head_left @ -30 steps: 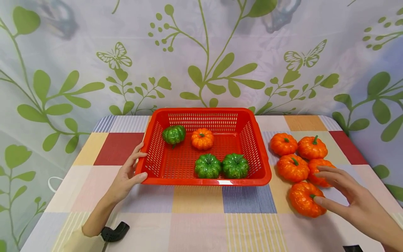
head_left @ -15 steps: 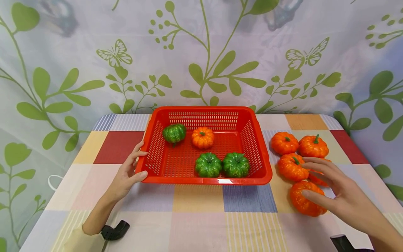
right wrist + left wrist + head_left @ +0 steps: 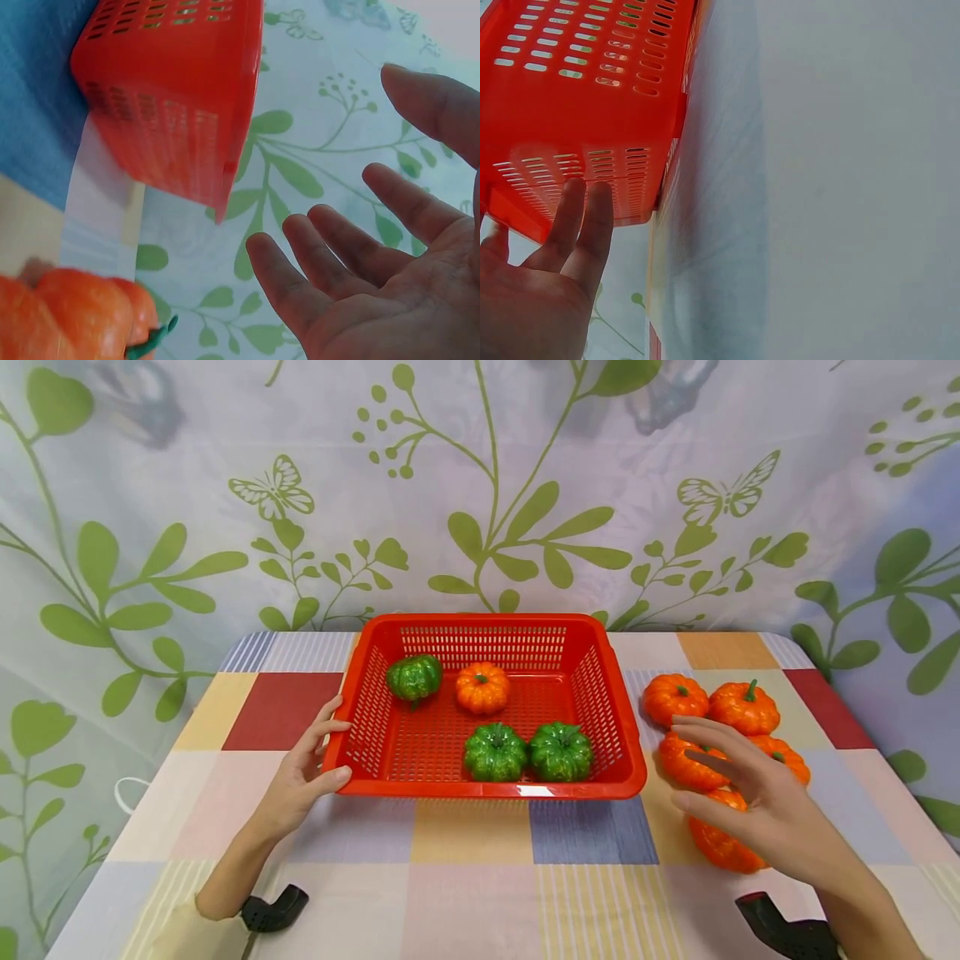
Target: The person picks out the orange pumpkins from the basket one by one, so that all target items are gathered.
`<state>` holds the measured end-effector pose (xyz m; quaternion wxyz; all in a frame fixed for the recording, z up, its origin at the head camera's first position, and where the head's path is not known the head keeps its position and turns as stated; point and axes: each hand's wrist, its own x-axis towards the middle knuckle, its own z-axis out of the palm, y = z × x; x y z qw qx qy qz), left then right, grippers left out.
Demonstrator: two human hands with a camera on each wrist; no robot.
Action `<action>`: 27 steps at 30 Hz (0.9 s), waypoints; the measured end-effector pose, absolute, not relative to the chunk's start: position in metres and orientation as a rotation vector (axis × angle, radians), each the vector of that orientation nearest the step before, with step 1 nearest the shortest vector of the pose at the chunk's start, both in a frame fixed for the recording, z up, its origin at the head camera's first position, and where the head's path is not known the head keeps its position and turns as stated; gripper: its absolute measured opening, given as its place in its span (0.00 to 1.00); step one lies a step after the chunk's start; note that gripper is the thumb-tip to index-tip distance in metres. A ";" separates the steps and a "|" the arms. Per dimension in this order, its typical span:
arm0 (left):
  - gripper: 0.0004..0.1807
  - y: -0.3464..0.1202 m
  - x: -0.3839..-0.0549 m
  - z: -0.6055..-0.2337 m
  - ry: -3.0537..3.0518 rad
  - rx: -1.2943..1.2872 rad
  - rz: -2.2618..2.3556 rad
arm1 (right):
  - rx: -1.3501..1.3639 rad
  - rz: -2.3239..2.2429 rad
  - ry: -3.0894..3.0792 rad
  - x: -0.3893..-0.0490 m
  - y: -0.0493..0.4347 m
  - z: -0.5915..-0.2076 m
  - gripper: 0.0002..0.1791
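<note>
A red plastic basket (image 3: 450, 789) with slotted walls stands on the table. My left hand (image 3: 296, 789) holds its left side near the front corner, the thumb on the rim. In the left wrist view, extended fingers (image 3: 592, 232) lie against the outer wall. Inside the basket are three green pumpkins, one at the back left (image 3: 415, 677) and two at the front (image 3: 496, 753), plus a small orange pumpkin (image 3: 482, 687). My right hand (image 3: 780, 818), fingers spread and holding nothing, hovers over several orange pumpkins right of the basket, partly hiding the nearest one (image 3: 723, 845).
Behind the hand sit more orange pumpkins, one at the back left (image 3: 675, 698) and one at the back right (image 3: 744, 710). A patchwork tablecloth (image 3: 472, 902) covers the table. A leaf-printed curtain (image 3: 337, 485) hangs right behind it.
My right hand has moved left across the orange pumpkins toward the basket, uncovering the one at the right of the group. The left hand, the basket and the pumpkins stay in place.
</note>
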<state>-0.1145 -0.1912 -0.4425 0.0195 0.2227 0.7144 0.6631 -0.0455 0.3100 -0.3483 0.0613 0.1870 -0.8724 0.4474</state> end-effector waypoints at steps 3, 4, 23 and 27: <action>0.28 -0.192 -0.115 -0.443 2.217 0.680 2.046 | 0.594 1.390 -2.611 -0.049 0.304 -0.348 0.37; 0.28 -0.192 -0.115 -0.444 2.218 0.675 2.042 | 0.596 1.403 -2.605 -0.049 0.302 -0.348 0.37; 0.27 -0.190 -0.113 -0.441 2.200 0.691 2.076 | 0.746 1.388 -2.513 -0.059 0.272 -0.343 0.31; 0.27 -0.190 -0.114 -0.441 2.201 0.685 2.080 | 0.718 1.379 -2.549 -0.061 0.268 -0.340 0.30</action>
